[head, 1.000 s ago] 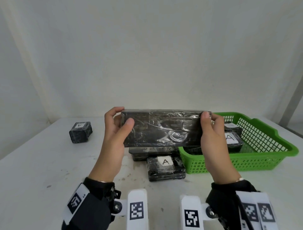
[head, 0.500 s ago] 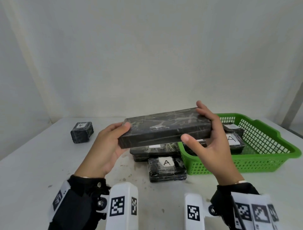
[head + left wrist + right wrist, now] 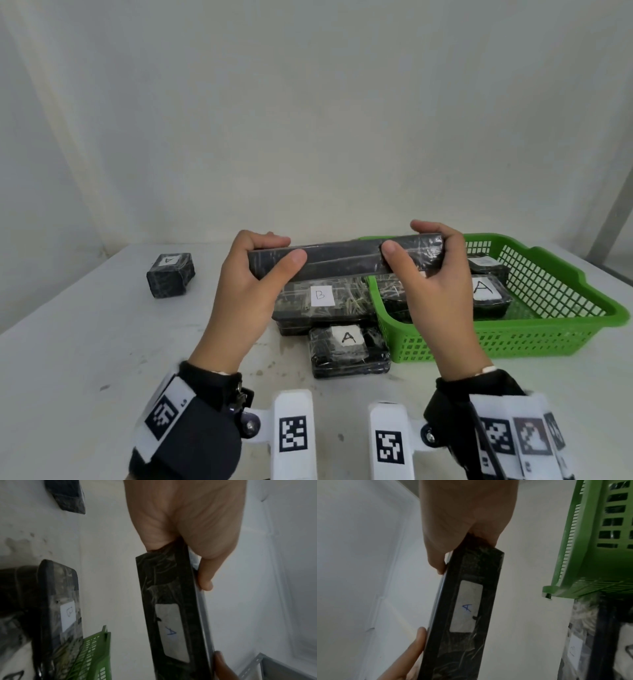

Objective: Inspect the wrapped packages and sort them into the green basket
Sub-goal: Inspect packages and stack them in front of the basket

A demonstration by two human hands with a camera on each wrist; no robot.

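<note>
While both hands hold it above the desk [image 3: 85,342], a long black wrapped package [image 3: 342,262] sits level, edge toward the camera. The left hand [image 3: 245,291] has its grip closed on the left end, the right hand [image 3: 435,291] on the right end. Its underside label [image 3: 467,607] reads A. The green basket [image 3: 548,329], just right, holds wrapped packages.

Far package's label [image 3: 481,262] in green basket [image 3: 548,337] too small to read, long package [image 3: 342,262] hiding the B package's [image 3: 322,301] far edge, wrist views blurred
</note>
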